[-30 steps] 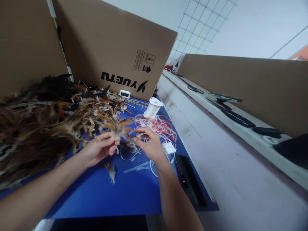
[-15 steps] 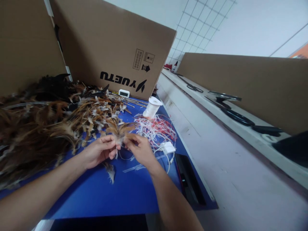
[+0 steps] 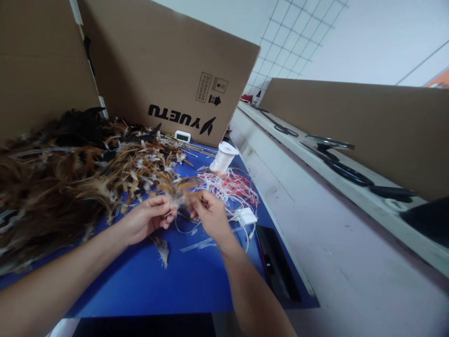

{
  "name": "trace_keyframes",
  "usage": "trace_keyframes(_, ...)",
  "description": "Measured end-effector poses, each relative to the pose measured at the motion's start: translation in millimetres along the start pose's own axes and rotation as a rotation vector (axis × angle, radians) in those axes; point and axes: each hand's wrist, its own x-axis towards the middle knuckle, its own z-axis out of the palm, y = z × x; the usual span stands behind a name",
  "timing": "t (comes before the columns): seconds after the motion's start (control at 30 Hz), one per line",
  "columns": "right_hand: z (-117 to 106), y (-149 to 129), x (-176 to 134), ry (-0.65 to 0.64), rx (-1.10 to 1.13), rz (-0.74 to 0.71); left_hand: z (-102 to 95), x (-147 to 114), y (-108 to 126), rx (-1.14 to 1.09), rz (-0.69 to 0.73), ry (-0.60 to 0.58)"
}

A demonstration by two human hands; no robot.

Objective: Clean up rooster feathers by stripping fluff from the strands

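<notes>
My left hand (image 3: 150, 217) is closed in a pinch around the pale, fluffy base of a small bunch of brown feathers (image 3: 173, 185), whose tips fan out away from me. Close on its right, my right hand (image 3: 212, 215) has thumb and fingers pressed together beside the bunch. What sits in that pinch is too small and blurred to make out. A thin pale strand (image 3: 185, 231) loops below the two hands. One loose grey-brown feather (image 3: 162, 252) lies on the blue tabletop (image 3: 150, 290) under my left hand.
A big heap of brown and black feathers (image 3: 87, 173) covers the left side. Beyond my hands stand a white spool (image 3: 223, 158), tangled red and white strands (image 3: 231, 185) and a white charger (image 3: 246, 216). A black tray-like object (image 3: 278, 262) lies right. A cardboard box (image 3: 168, 61) rises behind.
My right hand has drawn slightly right, away from my left hand, and its fingers have curled more. My left hand keeps its pinch on the feathers. The view has shifted a little.
</notes>
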Motion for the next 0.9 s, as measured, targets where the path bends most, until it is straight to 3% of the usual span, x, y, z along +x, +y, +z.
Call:
trace_keyframes(0.37,-7,4,2,0.024,-0.015,-0.056,6.2,1,10,0.103,0.058,0.155)
trace_keyframes(0.7,-4,-12,-10,0.028,-0.465,-0.453,5.3,2,8,0.42,0.29,0.274)
trace_keyframes(0.9,-12,-9,-7,0.01,-0.562,-0.458,4.4,2,13,0.446,0.37,0.333)
